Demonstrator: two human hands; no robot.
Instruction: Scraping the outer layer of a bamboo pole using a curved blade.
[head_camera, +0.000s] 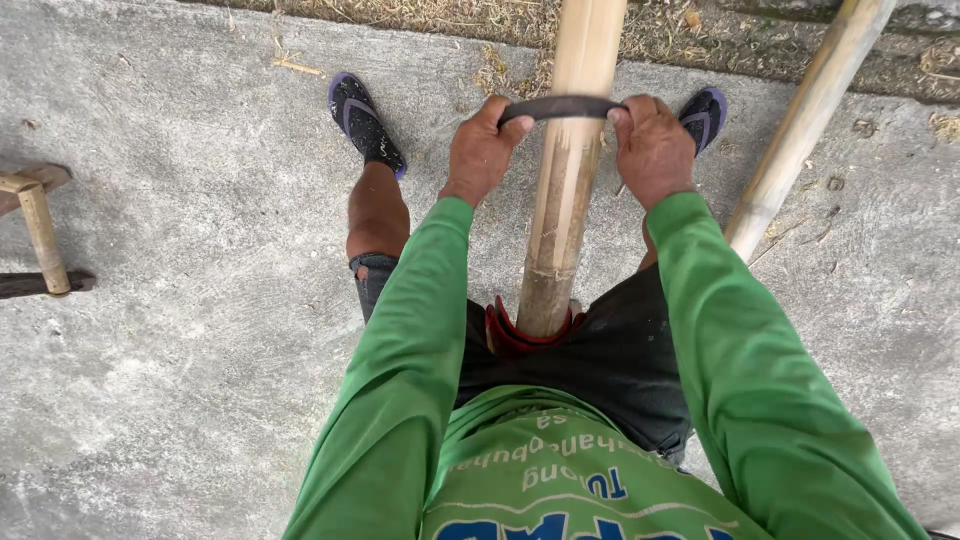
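I see a smooth, pale yellow bamboo pole (565, 190), slightly glossy with dry brown patches. The curved blade (560, 106) across it looks like dark, matt metal. The concrete floor (200, 330) is rough, grey and stained.

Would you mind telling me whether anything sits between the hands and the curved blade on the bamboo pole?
Nothing visible does. The left hand and right hand each grip one end of the curved blade, which lies straight across the bamboo pole.
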